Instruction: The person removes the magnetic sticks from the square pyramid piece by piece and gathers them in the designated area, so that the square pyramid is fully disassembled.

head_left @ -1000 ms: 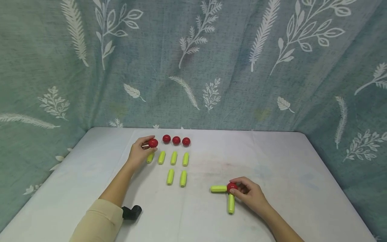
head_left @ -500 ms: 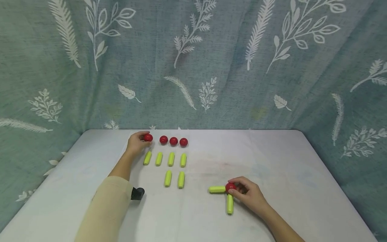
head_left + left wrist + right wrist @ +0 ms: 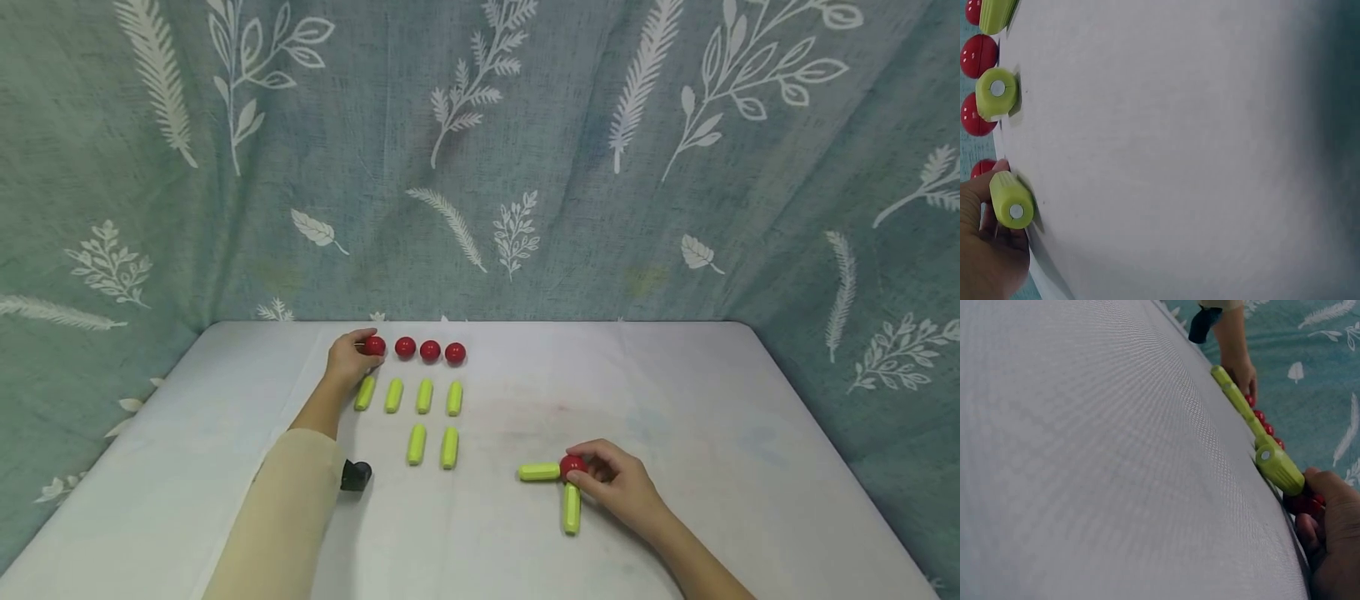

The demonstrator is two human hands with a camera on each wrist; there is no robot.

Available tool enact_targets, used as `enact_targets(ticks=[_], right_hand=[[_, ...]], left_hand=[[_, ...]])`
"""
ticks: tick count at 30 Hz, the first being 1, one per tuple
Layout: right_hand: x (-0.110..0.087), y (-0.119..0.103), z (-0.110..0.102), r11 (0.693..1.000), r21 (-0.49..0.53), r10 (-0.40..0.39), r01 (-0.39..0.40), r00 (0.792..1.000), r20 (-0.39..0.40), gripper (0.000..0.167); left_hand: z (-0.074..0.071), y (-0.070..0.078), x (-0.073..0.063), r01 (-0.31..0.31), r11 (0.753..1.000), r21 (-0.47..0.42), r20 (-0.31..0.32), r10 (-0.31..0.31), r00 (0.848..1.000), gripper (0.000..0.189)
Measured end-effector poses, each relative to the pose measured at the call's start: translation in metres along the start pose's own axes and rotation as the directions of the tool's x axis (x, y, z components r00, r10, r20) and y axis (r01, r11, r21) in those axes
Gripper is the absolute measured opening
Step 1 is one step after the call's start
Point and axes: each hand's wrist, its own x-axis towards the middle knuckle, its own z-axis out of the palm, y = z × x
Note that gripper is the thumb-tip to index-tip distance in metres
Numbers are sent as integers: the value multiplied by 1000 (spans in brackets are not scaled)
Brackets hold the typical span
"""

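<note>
At the back left, my left hand (image 3: 347,360) grips a red ball (image 3: 375,346) between thumb and fingers, at the left end of a row of three red balls (image 3: 430,351). Just in front of that hand lies a yellow-green stick (image 3: 365,393); in the left wrist view this stick (image 3: 1013,203) covers part of the hand and shows a white disc on its end. To the right, my right hand (image 3: 618,479) pinches another red ball (image 3: 573,467). One stick (image 3: 539,472) meets this ball from the left, another stick (image 3: 572,509) from the front, forming a corner.
Three more sticks (image 3: 424,396) continue the row in front of the balls, and two sticks (image 3: 449,448) lie nearer. A white cloth covers the table (image 3: 712,400). Behind it hangs a leaf-patterned curtain (image 3: 570,275). A black device (image 3: 356,476) sits at my left sleeve.
My left hand has carried its ball slightly back, then right toward the row of balls, uncovering the leftmost stick. My right hand stays in place. The head view has shifted a little.
</note>
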Motion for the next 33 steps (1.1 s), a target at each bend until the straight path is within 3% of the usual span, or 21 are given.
enact_targets(ticks=[4,9,16,23,27,33], right_hand=[[-1,15,1,1000,16,1,-1,1000,3,27],[-2,14,2,1000,31,-3,3,1000,4,25],[-1,12,2,1000,21,21,-21,1000,14,25],[-3,12,-1,999,4,36,-36,999,5,27],[-2,13,-1,1000,-3,30,-30,999,15,27],[-1,11,0,999,6,42,-42,999,11,28]], left_hand=[[-5,-2,-1,34,999,-30,7,-34,999,65],[-16,-9,-8,36,998,-42,42,-35,999,68],[-26,-12,-25,-42,997,-67,35,44,998,67],[-18,-8,-44,-118,991,-64,5,118,993,61],[-11,0,-60,-164,979,-124,-23,162,986,59],[0,15,-92,-250,948,-197,35,262,964,59]])
